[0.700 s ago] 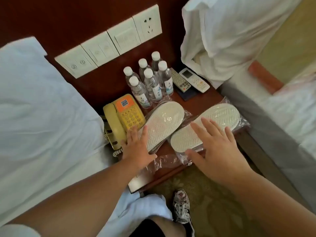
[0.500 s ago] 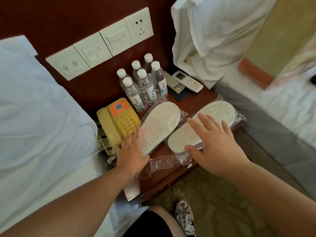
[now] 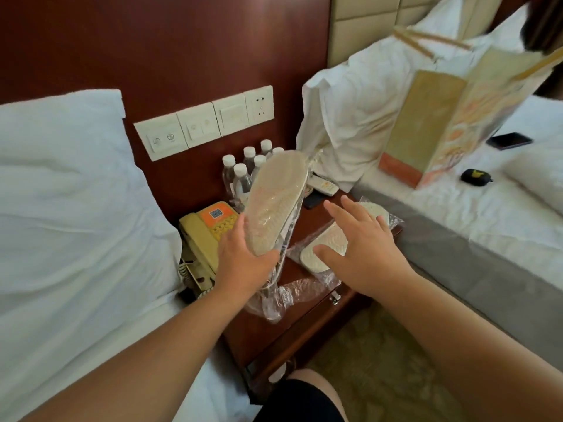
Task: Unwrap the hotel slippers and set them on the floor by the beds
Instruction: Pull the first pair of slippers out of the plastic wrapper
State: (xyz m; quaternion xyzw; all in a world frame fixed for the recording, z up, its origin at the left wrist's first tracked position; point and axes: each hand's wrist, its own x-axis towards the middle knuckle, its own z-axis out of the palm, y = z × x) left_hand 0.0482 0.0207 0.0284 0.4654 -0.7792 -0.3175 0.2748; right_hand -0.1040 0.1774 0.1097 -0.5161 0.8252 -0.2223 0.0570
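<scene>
**Step in hand:** pick-up of the wrapped slippers, ahead of unwrapping.

- **Left hand:** The left hand (image 3: 240, 263) grips the raised slipper pack (image 3: 274, 202) at its heel end, with the fingers curled behind it and the thumb across the front. The pack stands tilted at the centre of the frame, sole side toward the viewer and clear of the tabletop (image 3: 313, 213). Loose clear wrapper (image 3: 283, 295) trails from its lower end toward the tabletop's front edge.
- **Right hand:** The right hand (image 3: 365, 254) is spread, fingers straight and apart, over the second slipper pack (image 3: 333, 238). That pack lies flat on the tabletop at centre right, just beside the right bed (image 3: 457, 239). Whether the palm touches the pack cannot be told.

**Progress:** Neither wrapper appears opened, and no slipper is on the floor (image 3: 380, 360). The task is judged to be at an early stage.

**Next move, as judged:** The right hand either closes on the second pack or comes across to the raised one to find the wrapper's open end. The film looks thin and slippery, so a firm pinch will likely be needed. The raised pack should be kept clear of the water bottles (image 3: 240, 178) close behind it and the telephone (image 3: 207, 233) to its left.
</scene>
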